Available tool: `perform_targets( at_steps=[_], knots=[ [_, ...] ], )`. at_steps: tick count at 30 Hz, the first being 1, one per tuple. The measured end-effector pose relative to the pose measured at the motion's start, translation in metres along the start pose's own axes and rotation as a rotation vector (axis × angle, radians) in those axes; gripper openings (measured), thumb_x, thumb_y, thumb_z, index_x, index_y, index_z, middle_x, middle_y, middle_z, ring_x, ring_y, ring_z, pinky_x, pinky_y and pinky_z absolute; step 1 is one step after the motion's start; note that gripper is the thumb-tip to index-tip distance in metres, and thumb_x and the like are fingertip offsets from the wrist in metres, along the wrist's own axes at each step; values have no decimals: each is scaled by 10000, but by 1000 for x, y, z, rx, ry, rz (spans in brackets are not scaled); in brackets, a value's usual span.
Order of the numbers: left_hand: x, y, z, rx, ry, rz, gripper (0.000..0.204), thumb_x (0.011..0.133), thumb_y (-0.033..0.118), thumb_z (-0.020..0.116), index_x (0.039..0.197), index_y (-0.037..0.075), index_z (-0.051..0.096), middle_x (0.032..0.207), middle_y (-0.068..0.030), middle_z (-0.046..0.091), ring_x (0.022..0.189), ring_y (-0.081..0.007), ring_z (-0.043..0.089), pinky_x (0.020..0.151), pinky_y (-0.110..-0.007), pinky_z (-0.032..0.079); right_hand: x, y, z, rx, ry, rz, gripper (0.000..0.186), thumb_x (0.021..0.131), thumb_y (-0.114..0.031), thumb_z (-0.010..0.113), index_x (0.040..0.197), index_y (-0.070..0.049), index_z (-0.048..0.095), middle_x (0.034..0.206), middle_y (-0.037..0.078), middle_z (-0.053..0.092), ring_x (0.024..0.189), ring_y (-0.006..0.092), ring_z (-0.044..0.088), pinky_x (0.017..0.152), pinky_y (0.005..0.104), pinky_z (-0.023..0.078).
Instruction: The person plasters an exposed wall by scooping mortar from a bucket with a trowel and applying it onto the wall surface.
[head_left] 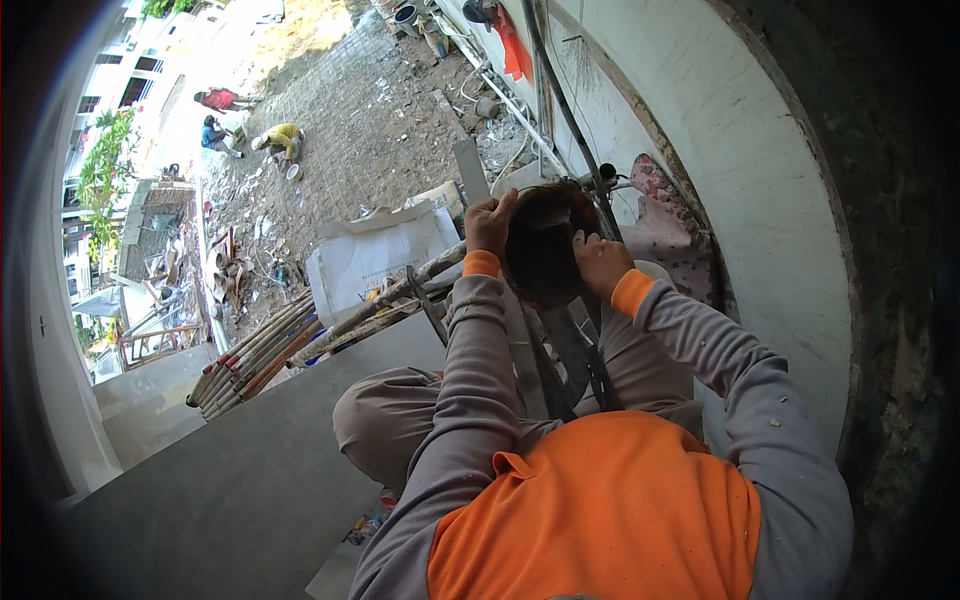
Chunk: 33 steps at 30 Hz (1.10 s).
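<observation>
A dark round bucket (545, 245) is held up in front of me, its open mouth facing me. Its inside is too dark to make out well. My left hand (490, 224) grips the rim on the left with the thumb up. Over the right side of the rim, my right hand (603, 264) is curled, its fingers reaching toward the inside. Both forearms wear grey sleeves with orange cuffs. Below the bucket, a dark metal frame (572, 360) stands between my bent knees.
Bamboo or metal poles (255, 350) lie bundled at the left, beside a white sack (375, 262). A pale wall (770, 200) curves along the right, with a dark upright pole (570, 110) near it. Far below, several people (280, 140) crouch on rubble-strewn ground.
</observation>
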<state>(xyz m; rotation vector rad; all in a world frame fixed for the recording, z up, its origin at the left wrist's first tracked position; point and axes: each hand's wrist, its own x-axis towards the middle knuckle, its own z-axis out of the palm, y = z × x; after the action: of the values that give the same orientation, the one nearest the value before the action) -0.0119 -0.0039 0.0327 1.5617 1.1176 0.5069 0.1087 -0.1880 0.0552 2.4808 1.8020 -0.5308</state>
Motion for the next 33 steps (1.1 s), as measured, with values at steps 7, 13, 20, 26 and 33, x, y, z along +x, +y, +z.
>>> perform_targets(
  at_steps=[7,13,20,26,33],
  knots=[
    [-2,-10,-6,68,61,-25,470,853,378,672,565,11,609,518,42,475,498,-45,389,456,-261,323,-21,1,36,117,-204,12,316,846,-115,490,1112,43,554,906,199,652,836,315,669,689,386,550],
    [1,-22,8,178,54,45,478,843,400,675,572,10,618,508,34,484,498,-50,411,466,-264,352,1,11,56,11,-93,110,247,856,-152,509,994,12,631,903,161,680,814,273,684,643,374,553],
    [-1,-12,11,147,59,18,531,807,422,687,528,-13,563,460,-37,447,447,-98,379,447,-320,337,-8,48,-2,58,-301,-164,167,800,-139,562,906,-55,660,985,150,667,910,329,657,775,432,529],
    [12,-8,5,132,89,24,497,825,398,691,531,13,579,478,35,466,450,-51,369,423,-275,318,36,51,-29,-371,68,-53,130,795,-161,569,858,-97,664,881,117,664,804,243,677,649,355,535],
    [-4,-1,5,60,77,16,514,783,450,660,612,-29,586,564,-208,513,490,-283,466,535,-427,397,50,56,23,-255,-137,-367,207,723,-143,546,888,-159,668,788,137,666,750,302,671,632,425,535]
  ],
)
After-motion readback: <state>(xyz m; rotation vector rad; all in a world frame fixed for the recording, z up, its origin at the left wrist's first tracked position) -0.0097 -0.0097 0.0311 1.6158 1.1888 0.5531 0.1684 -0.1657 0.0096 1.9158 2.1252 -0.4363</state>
